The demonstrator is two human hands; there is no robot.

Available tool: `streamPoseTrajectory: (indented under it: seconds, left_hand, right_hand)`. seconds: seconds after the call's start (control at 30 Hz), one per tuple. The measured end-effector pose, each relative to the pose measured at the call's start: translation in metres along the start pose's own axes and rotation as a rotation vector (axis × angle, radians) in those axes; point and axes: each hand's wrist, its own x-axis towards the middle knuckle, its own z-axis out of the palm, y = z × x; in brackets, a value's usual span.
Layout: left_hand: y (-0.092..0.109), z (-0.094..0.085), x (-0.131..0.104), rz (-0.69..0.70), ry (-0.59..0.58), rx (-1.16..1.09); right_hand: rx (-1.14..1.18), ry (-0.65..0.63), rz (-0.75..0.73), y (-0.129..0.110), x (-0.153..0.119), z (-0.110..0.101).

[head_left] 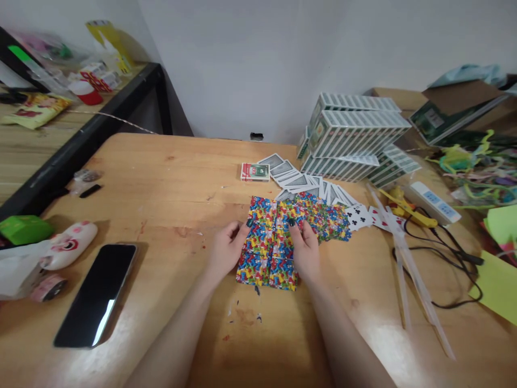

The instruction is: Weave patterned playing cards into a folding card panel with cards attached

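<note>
Colourful patterned cards lie in a block of adjoining pieces at the centre of the wooden table. My left hand pinches the block's left edge, thumb on top and fingers curled. On the right side, my right hand grips it the same way, thumb on the pattern. More pieces with this pattern spread out behind and right of my right hand. Beyond them fan out grey-backed playing cards, and a red and green card box sits to their left.
Stacked card boxes stand at the back right. Clear plastic strips, a black cable and a white power strip lie right. A black phone lies left, near a white plush item.
</note>
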Motion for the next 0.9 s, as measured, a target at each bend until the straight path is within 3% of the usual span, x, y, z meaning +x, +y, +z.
streamPoseTrajectory:
  seconds: [0.1,0.23,0.4,0.53,0.67,0.8,0.9]
  left_hand:
    - [-0.001,0.003,-0.002,0.076,0.113,0.214]
    - [-0.002,0.005,-0.003,0.114,0.185,0.368]
    - [0.001,0.004,-0.003,0.055,0.171,0.235]
    - [0.001,0.005,-0.001,-0.022,0.114,0.088]
    - [-0.005,0.008,0.000,-0.031,0.023,0.061]
    - [-0.007,0.012,-0.002,-0.028,0.087,0.178]
    - [-0.007,0.012,-0.002,-0.023,0.146,0.234]
  right_hand:
    - [0.133,-0.038,0.086,-0.003,-0.003,0.003]
    - [0.399,-0.209,0.319,-0.004,-0.009,0.006]
    - [0.511,-0.346,0.454,-0.010,-0.010,0.002]
    - [0.456,-0.334,0.416,-0.009,-0.008,-0.001]
    - [0.262,-0.245,0.253,0.000,-0.008,0.002]
    - [0.106,-0.179,0.110,0.006,-0.008,0.005]
    - [0.149,-0.217,0.126,0.004,-0.008,0.004]
